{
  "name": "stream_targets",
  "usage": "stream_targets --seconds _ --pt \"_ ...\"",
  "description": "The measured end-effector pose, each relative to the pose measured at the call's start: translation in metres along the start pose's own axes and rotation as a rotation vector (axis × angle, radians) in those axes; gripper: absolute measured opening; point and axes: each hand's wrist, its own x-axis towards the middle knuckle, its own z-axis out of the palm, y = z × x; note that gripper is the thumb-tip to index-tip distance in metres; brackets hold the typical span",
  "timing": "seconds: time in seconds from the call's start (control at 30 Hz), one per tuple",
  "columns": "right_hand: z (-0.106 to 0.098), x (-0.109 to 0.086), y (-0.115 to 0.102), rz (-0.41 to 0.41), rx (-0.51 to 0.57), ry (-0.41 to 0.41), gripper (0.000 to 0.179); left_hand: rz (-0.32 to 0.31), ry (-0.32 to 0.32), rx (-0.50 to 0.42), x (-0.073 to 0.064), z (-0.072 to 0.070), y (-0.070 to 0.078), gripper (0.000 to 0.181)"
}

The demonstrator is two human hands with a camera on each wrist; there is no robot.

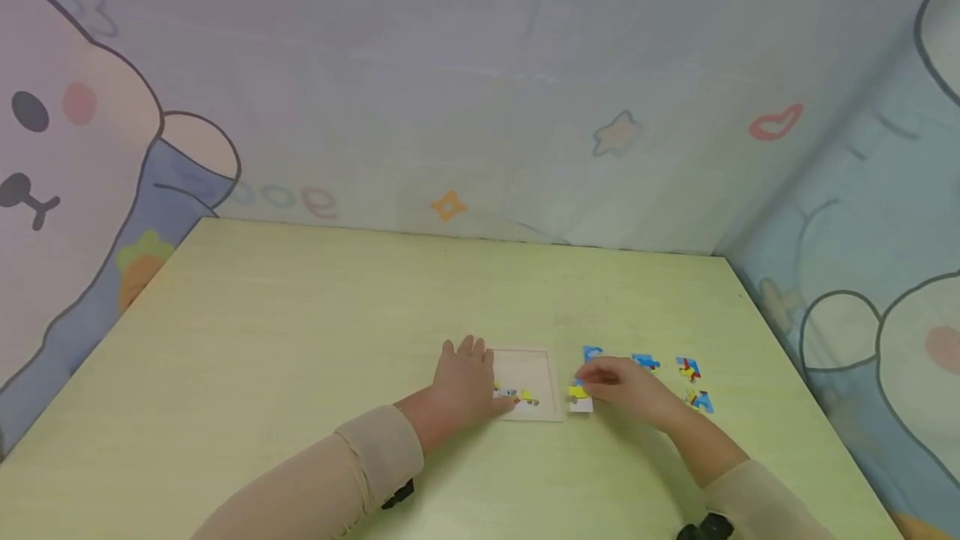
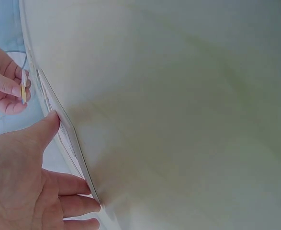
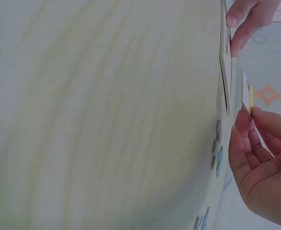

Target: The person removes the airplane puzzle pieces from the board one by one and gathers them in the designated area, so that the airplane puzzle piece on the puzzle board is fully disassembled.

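A pale wooden puzzle tray (image 1: 542,367) lies flat on the table, with one yellow and white piece (image 1: 517,395) set in its lower part. My left hand (image 1: 468,377) rests flat on the tray's left edge, fingers straight; in the left wrist view the thumb (image 2: 51,125) touches the tray edge (image 2: 71,139). My right hand (image 1: 592,380) pinches a yellow and white puzzle piece (image 1: 578,397) just right of the tray, low over the table. The right wrist view shows that piece (image 3: 248,98) edge-on between thumb and fingers, close beside the tray (image 3: 225,62).
Several loose blue and yellow pieces lie right of the tray, among them one (image 1: 592,352) behind my right hand and others (image 1: 647,362) (image 1: 688,368) (image 1: 701,401) further right. The light wooden table (image 1: 300,340) is walled by cartoon-printed cloth on three sides.
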Motion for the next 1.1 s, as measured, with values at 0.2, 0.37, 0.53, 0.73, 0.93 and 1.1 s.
stream_targets --seconds 0.2,0.37,0.53,0.73,0.93,1.1 --pt "-0.01 -0.011 0.005 0.04 0.038 0.024 0.023 0.008 0.001 0.014 0.001 -0.001 0.0 0.086" --pt "-0.018 -0.02 0.011 0.044 0.032 0.052 0.024 -0.004 -0.009 0.051 0.0 -0.004 0.0 0.086" --pt "-0.025 -0.027 0.017 0.053 0.068 0.058 0.025 -0.006 -0.019 0.069 -0.002 -0.005 0.001 0.086" --pt "-0.032 -0.035 0.026 0.056 0.084 0.069 0.028 -0.011 -0.019 0.083 -0.004 -0.006 0.001 0.086" --pt "-0.039 -0.043 0.039 0.054 0.073 0.084 0.029 -0.018 -0.012 0.064 -0.004 -0.005 0.001 0.085" --pt "-0.043 -0.05 0.042 0.05 0.088 0.091 0.028 -0.015 -0.006 0.049 -0.004 -0.005 0.001 0.085"
